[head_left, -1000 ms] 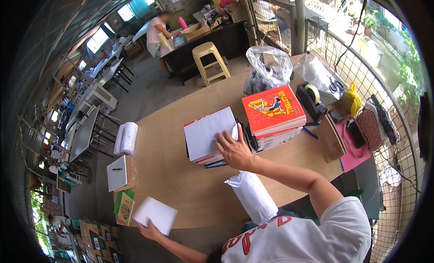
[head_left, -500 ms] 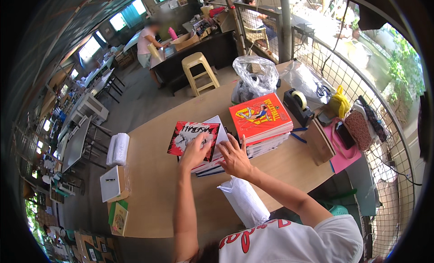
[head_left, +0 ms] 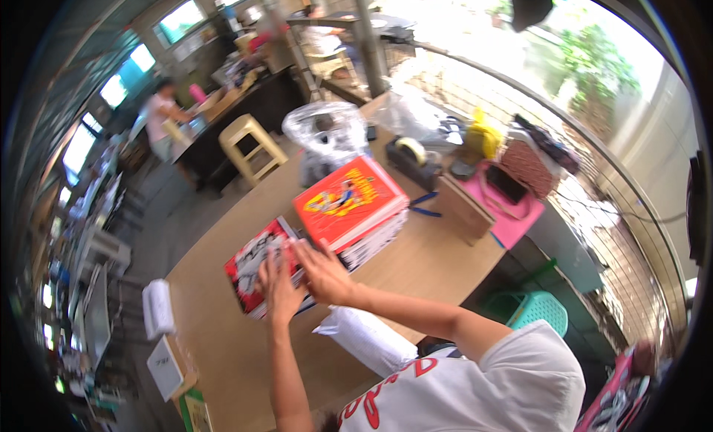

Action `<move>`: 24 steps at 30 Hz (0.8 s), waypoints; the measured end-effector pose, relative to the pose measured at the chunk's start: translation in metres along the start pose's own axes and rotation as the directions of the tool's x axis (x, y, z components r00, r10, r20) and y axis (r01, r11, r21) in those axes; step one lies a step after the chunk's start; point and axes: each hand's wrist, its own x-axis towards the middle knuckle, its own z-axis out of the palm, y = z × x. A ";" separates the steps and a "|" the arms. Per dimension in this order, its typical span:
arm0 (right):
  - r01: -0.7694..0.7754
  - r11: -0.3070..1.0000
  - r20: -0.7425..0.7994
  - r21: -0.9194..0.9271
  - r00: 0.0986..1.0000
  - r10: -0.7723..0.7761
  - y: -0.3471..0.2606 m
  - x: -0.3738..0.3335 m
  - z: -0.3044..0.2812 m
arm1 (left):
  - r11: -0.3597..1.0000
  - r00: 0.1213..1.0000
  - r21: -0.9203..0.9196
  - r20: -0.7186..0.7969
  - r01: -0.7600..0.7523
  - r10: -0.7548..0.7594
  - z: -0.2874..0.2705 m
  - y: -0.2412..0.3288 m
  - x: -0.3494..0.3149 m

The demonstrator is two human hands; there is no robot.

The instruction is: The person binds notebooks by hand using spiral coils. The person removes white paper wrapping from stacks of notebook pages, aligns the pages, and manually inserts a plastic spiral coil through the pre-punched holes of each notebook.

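A pile of spiral notebooks with a red, black and white cover (head_left: 243,277) lies on the table in front of me. My left hand (head_left: 281,289) rests on its top cover, fingers stretched out. Beside it, my right hand (head_left: 325,274) lies along the pile's right edge, its fingers extended and close to the left ones. Just beyond is a taller stack of notebooks with an orange-red cover (head_left: 353,202), apart from both hands. Motion blur softens the fingertips. A white wrapped roll (head_left: 368,339) lies between my right forearm and my body.
On the wooden table (head_left: 215,343) stand a clear plastic bag (head_left: 323,131), a tape dispenser (head_left: 412,161), a brown wooden block (head_left: 466,205) and a phone (head_left: 506,183) on a pink folder. White rolls (head_left: 157,309) sit at the left edge. A stool (head_left: 251,146) and a person (head_left: 162,120) are beyond.
The view has swung right, shifting the table leftward. Both hands have drawn closer together. The white sheet that showed beside the top cover is no longer visible; the cover lies over the pile.
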 end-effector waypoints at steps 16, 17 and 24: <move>-0.747 0.616 -0.486 -0.250 0.647 0.588 0.486 0.011 -0.252 | 0.976 0.989 -0.200 -0.100 0.083 -0.105 0.008 -0.019 -0.010; -0.739 0.554 -0.468 -0.383 0.672 0.573 0.513 0.013 -0.268 | 0.965 0.985 -0.254 -0.141 0.057 -0.095 0.012 -0.018 -0.005; -0.672 0.379 -0.140 -0.636 0.584 0.799 0.540 0.074 -0.237 | 0.984 0.974 -0.075 -0.150 0.161 -0.171 -0.007 -0.011 -0.017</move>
